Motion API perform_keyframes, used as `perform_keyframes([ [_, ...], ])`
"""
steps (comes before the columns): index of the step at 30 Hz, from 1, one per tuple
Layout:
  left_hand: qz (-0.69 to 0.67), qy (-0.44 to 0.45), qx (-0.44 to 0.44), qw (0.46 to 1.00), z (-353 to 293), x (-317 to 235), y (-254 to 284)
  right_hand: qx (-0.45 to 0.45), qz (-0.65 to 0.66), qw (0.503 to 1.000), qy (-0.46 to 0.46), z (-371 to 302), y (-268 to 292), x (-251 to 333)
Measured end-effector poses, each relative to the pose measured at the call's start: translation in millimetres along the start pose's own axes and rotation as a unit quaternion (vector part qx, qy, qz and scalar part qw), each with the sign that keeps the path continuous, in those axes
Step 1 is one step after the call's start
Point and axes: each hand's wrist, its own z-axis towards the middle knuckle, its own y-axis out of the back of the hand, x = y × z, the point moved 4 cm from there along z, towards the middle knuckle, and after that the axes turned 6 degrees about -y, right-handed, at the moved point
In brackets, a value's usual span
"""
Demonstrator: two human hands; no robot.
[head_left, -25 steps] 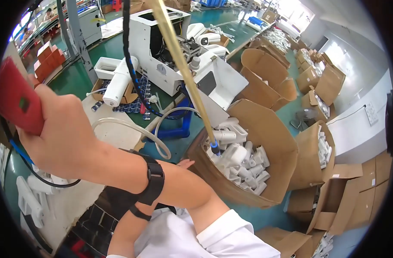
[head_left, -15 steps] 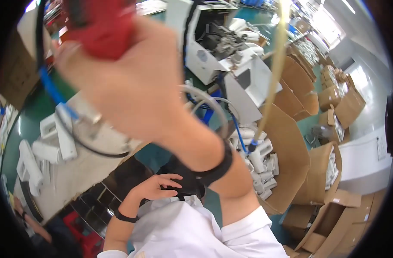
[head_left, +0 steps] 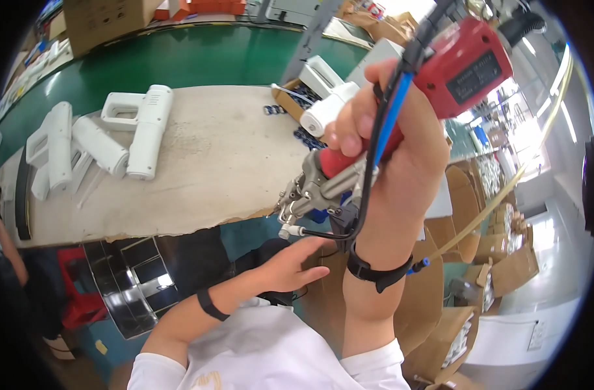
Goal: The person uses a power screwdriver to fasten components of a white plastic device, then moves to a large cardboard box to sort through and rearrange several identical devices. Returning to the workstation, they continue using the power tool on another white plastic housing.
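Observation:
My right hand (head_left: 417, 153) is wrapped round a red power screwdriver (head_left: 469, 68), lifted above the table's right end. The tool tilts, and its metal nose (head_left: 310, 192) points down toward the table's front edge. A black cable and a blue air hose (head_left: 393, 117) run along it. Below the nose, in front of my body, my left hand (head_left: 290, 266) is open, thumb and fingers apart, holding nothing. Several white gun-shaped plastic housings (head_left: 150, 133) lie on the left of the table. Another white housing (head_left: 332, 107) is partly hidden behind my right fingers.
The worn beige tabletop (head_left: 212, 149) has a ragged front edge. Behind it runs a green belt (head_left: 206, 55). A small box of dark parts (head_left: 295, 101) sits near the housing. A yellowish hose (head_left: 498, 198) crosses the right side, above open cartons (head_left: 449, 331). A red stool (head_left: 82, 286) stands lower left.
My right hand has brought the screwdriver from the upper left to the right, lower over the table. My left hand has moved right, beneath the tool. The view has turned left.

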Motion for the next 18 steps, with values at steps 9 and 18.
perform_keyframes([
  [9,0.014,0.087,0.106,0.991,-22.6,-4.3,12.6,0.017,-0.011,0.999,-0.034,1.5,-15.9,-16.4],
  [18,0.485,0.03,-0.228,0.844,-36.3,-88.5,219.5,-0.046,-0.099,0.993,0.046,-29.7,-4.5,-11.8],
])
